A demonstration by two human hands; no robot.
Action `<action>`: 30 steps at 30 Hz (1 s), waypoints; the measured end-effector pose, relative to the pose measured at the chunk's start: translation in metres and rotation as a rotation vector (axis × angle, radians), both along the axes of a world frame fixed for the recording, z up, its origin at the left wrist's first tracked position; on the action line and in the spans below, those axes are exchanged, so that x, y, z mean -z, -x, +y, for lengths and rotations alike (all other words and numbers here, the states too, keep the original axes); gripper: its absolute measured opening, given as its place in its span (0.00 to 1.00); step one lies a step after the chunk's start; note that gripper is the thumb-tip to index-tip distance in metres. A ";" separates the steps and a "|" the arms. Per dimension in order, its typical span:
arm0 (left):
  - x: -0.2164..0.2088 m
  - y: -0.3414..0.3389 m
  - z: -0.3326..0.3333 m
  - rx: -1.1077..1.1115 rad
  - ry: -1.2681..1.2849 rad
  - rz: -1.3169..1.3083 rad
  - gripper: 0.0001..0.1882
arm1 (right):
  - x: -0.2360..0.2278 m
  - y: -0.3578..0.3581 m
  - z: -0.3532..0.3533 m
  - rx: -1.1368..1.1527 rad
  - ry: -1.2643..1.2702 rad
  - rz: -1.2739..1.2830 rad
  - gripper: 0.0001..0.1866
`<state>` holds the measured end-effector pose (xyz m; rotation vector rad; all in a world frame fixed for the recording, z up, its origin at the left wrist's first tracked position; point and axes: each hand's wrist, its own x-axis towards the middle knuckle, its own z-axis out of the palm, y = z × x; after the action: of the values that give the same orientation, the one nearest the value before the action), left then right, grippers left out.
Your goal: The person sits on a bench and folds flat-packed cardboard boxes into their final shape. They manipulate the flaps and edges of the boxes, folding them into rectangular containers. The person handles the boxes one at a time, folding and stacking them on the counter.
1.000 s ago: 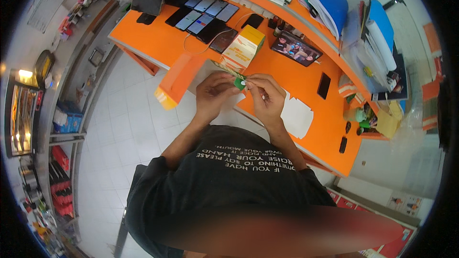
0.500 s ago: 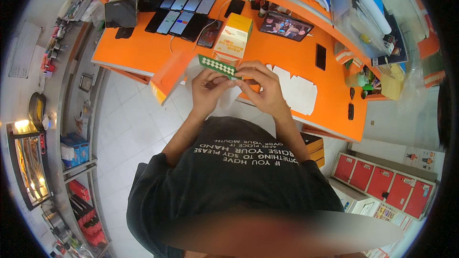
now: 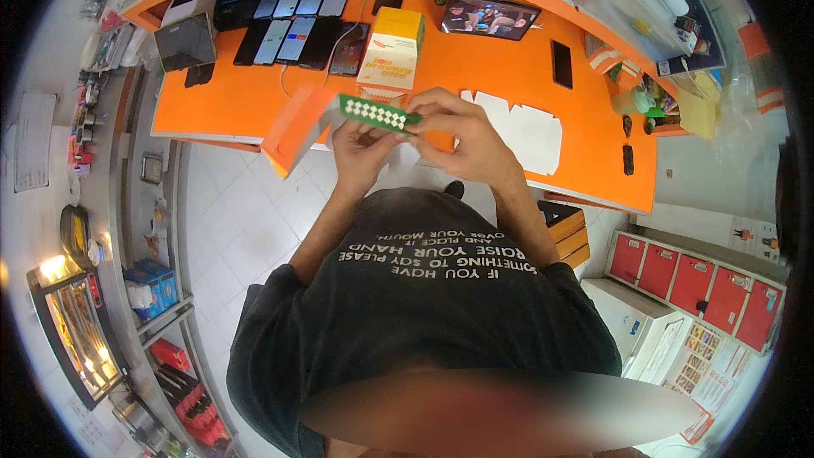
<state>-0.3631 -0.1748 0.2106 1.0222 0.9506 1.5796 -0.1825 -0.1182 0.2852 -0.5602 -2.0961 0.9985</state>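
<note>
Two hands of mine hold a green strip (image 3: pixel 373 115) with white diamonds in front of me, by the near edge of the orange desk (image 3: pixel 229 103). My right hand (image 3: pixel 466 136) pinches the strip's right end between thumb and fingers, while my left hand (image 3: pixel 358 157), its fingers bent, grips the lower edge from beneath. An orange panel (image 3: pixel 297 131) with a pale inner side slants down at the strip's left end; whether the two are one piece of carton, I cannot tell. Just beyond, a yellow and white box (image 3: pixel 390 51) stands on the desk with its top closed, so its inside is hidden from me. Flat white cards (image 3: pixel 521 137) lie near my right hand, and phones (image 3: pixel 297 39) sit in rows farther left. On the upper right, a clear plastic holder (image 3: pixel 606 2) is packed with papers. At the far left, a lit glass case (image 3: pixel 82 335) has contents too unclear to name, and a blue box (image 3: pixel 153 288) stands on a shelf near it. Red lockers (image 3: pixel 657 270) on the right have their doors shut.
</note>
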 end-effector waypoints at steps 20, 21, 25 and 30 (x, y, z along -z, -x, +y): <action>-0.005 -0.039 0.017 0.063 0.213 -1.082 0.15 | 0.043 -0.060 0.013 0.444 -0.135 -0.011 0.15; -0.014 -0.041 0.015 0.069 0.198 -1.142 0.15 | 0.043 -0.065 0.014 0.425 -0.063 0.081 0.15; -0.039 -0.065 0.011 0.293 0.035 -1.111 0.29 | 0.030 -0.072 0.016 0.323 -0.265 0.227 0.11; -0.034 -0.071 0.005 0.112 0.202 -0.364 0.34 | 0.003 -0.068 0.012 0.151 -0.345 0.065 0.11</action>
<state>-0.2922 -0.1699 0.2442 0.6099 0.7676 1.4775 -0.1143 -0.1058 0.2817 -0.4926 -2.0727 0.5462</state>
